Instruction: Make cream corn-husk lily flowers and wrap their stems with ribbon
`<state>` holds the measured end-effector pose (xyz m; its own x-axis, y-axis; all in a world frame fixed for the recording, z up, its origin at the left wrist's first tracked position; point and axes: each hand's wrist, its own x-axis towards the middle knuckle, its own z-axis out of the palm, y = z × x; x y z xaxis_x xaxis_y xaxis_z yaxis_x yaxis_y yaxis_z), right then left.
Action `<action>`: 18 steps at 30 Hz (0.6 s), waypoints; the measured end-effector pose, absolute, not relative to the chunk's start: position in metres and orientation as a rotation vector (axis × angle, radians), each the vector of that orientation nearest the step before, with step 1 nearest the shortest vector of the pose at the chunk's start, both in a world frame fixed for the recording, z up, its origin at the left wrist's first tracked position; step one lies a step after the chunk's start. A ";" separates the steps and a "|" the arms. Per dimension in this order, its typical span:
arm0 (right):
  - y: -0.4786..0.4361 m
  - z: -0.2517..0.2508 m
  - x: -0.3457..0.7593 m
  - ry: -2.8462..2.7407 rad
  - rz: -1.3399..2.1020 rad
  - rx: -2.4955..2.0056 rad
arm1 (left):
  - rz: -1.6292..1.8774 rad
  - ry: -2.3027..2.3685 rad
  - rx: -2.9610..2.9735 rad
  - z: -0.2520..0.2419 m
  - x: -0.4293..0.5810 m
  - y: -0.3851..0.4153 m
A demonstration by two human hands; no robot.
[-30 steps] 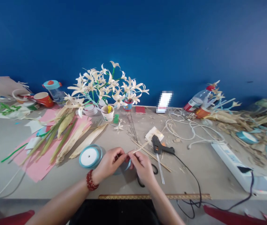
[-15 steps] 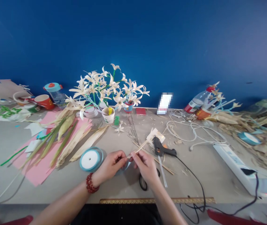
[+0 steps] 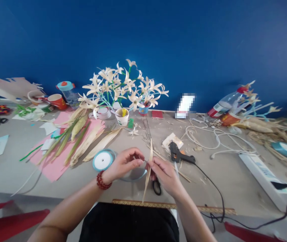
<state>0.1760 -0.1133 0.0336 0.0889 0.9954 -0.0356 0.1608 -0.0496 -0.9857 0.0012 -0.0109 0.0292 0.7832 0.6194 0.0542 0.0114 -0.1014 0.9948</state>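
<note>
A narrow strip of pale corn husk point(image 3: 147, 181) stands nearly upright in my right hand point(image 3: 165, 173), pinched between thumb and fingers. My left hand point(image 3: 126, 164) is close beside it, thumb and fingertips pressed together on something thin that I cannot make out. From a roll of light blue ribbon point(image 3: 103, 160) left of my hands, a loose loop of ribbon point(image 3: 136, 178) curves along the table below them. Partly hidden behind my right hand, the black handle of a pair of scissors point(image 3: 156, 187) shows.
A black glue gun point(image 3: 180, 154) lies right of my hands, its cord trailing to a white power strip point(image 3: 261, 178). Husk flowers point(image 3: 123, 84) stand in cups at the back. Corn husks point(image 3: 76, 144) lie on pink paper point(image 3: 54, 168). A patterned strip point(image 3: 196, 207) runs along the front edge.
The husk strip has turned from slanting up right to nearly upright, its lower end now hanging below my hands. My fingertips have parted slightly. The view has shifted left and down.
</note>
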 end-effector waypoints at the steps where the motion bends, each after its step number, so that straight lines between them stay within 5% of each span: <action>1: -0.113 0.033 0.173 -1.239 1.095 -1.394 | 0.470 0.494 1.639 0.030 0.001 -0.011; 5: -0.108 0.025 0.169 -1.147 1.007 -1.386 | 0.253 0.450 1.551 0.025 0.002 -0.016; 18: -0.116 0.014 0.168 -1.038 1.051 -1.398 | 0.388 0.575 1.513 0.016 0.006 -0.028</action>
<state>0.1675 -0.1157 0.0141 0.2369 0.9698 -0.0576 0.0449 -0.0702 -0.9965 0.0056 -0.0284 0.0162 0.8101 0.5756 -0.1118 0.1111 0.0366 0.9931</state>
